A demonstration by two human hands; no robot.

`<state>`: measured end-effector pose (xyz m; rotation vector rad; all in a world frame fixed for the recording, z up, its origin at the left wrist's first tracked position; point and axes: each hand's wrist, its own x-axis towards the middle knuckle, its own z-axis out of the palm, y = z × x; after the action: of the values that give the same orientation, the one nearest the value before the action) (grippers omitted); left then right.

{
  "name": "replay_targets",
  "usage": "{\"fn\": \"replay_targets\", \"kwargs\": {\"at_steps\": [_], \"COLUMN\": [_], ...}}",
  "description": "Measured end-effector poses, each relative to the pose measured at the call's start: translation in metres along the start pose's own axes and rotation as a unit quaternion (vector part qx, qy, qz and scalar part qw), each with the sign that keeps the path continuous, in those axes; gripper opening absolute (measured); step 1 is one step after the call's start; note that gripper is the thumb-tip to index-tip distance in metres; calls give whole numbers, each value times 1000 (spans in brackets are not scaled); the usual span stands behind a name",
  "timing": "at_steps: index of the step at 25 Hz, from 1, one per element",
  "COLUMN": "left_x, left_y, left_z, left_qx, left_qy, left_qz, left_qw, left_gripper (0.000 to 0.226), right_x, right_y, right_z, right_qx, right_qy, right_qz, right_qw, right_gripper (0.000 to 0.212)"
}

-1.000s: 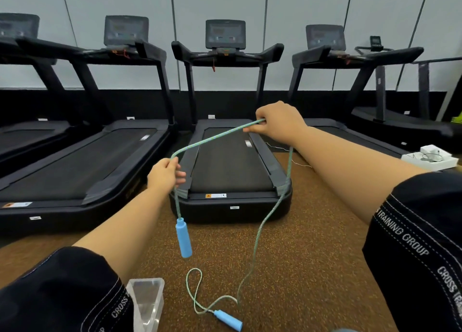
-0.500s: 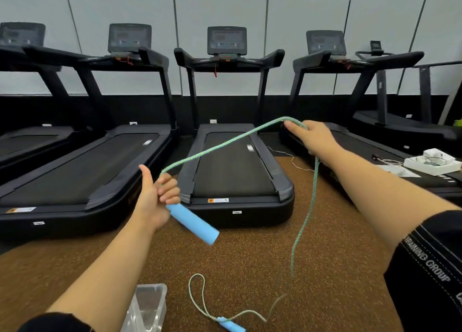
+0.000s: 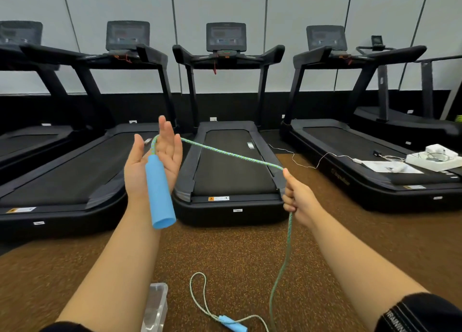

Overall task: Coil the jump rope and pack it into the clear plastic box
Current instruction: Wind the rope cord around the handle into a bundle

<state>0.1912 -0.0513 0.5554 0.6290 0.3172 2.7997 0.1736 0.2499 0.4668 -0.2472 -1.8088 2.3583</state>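
**Item 1. Left hand** (image 3: 153, 161), centre-left of frame. It was raised palm-up with fingers straight and slightly spread, gripping nothing. The hand appeared to be offered as a flat former for winding the cord round.

**Item 2. First handle** (image 3: 160, 194), blue foam. It lay lengthwise along the left palm and wrist, its free end toward the camera. The placement probably anchored the start of the coil. Whether the thumb pinned it could not be told from this angle.

**Item 3. Jump rope** (image 3: 233, 154), green-and-blue braid. It left the top of the first handle, passed behind the left fingers and ran taut across the middle of the frame to the right hand. From there it dropped slack to the floor (image 3: 225, 256). The tension likely kept each turn tidy.

**Item 4. Right hand** (image 3: 300, 199), centre-right. Its fingers were curled round the cord, feeding it.

**Item 5. Second handle** (image 3: 233, 323), bottom centre. It lay on the floor with a loose loop of cord beside it, not yet gathered.

**Item 6. Clear box** (image 3: 156, 304), bottom, left of centre. It stood on the floor below the left forearm, apart from the rope and with none of it inside.

**Item 7. Treadmills** (image 3: 235, 181), in a row across the upper frame, uninvolved.
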Motion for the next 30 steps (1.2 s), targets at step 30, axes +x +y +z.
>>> {"fn": "replay_targets", "kwargs": {"at_steps": [30], "left_x": [28], "left_y": [7], "left_z": [-48], "left_qx": [610], "left_qy": [148], "left_qz": [113], "left_qw": [770], "left_gripper": [72], "right_x": [-79], "right_y": [-29], "right_z": [3], "right_qx": [-150], "right_qy": [-211], "right_qz": [-153], "right_qw": [954], "right_gripper": [35]}}
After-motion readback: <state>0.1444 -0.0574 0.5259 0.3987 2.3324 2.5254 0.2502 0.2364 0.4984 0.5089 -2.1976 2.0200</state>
